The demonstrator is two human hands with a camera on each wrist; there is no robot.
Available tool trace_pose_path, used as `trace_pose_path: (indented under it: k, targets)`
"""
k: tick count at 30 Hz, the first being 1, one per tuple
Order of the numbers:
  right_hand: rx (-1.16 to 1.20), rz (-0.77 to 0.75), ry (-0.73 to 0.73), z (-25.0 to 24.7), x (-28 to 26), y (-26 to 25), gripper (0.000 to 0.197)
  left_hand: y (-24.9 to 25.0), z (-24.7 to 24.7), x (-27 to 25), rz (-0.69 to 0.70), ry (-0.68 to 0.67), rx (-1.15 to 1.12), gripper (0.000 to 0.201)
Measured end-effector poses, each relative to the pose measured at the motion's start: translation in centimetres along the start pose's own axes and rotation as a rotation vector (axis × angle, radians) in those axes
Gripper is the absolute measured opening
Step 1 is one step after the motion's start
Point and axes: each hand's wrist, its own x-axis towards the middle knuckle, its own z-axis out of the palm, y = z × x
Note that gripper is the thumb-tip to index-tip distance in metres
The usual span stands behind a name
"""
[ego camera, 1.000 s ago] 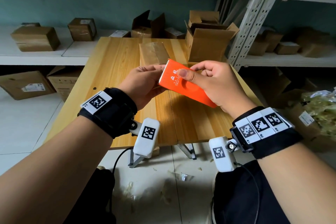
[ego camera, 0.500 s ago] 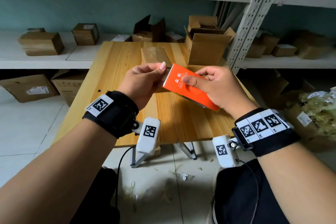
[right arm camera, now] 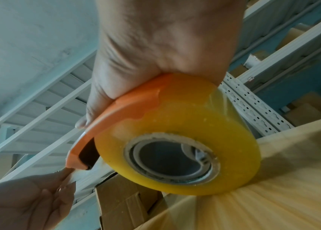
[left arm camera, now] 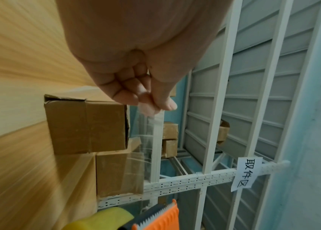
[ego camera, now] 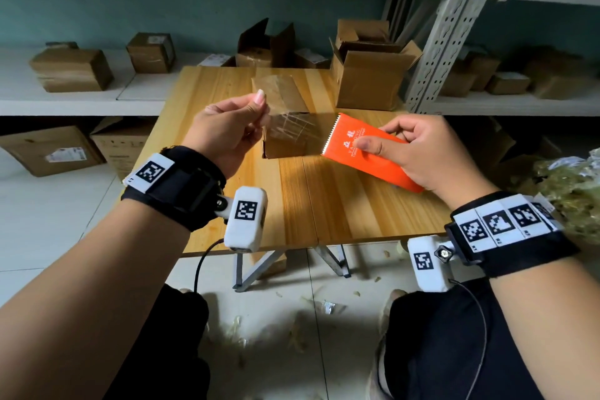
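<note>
My right hand (ego camera: 418, 153) grips an orange tape dispenser (ego camera: 363, 153) with a serrated cutting edge; the right wrist view shows its yellowish roll of clear tape (right arm camera: 177, 149). My left hand (ego camera: 227, 130) pinches the free end of the clear tape strip (ego camera: 292, 127) between thumb and fingers. The strip (left arm camera: 147, 149) stretches from that pinch to the dispenser (left arm camera: 155, 217). Both hands hover above a small closed cardboard box (ego camera: 285, 127) on the wooden table (ego camera: 341, 198), with the tape spanning over it.
An open cardboard box (ego camera: 370, 75) stands at the table's back right beside a white perforated shelf post (ego camera: 444, 29). Shelves behind hold several cardboard boxes (ego camera: 71, 70). More boxes (ego camera: 52, 149) sit on the floor left. Scraps litter the floor by my knees.
My hands have moved apart: the left drew the tape end leftward and the right carried the dispenser to the right, so a length of clear tape now spans between them.
</note>
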Motion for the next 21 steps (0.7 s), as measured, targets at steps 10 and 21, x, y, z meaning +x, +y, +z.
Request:
trace_pose_path:
  k: [10,21]
  targets:
    - [-0.033,-0.046,0.046,0.0,-0.1,0.4,0.075,-0.2,-0.1,-0.2,0.015,-0.012,0.021,0.009]
    - [-0.420,0.029,0.149,1.2,2.0,1.1,0.078,-0.7,2.1,-2.4,0.182,-0.149,0.165,0.020]
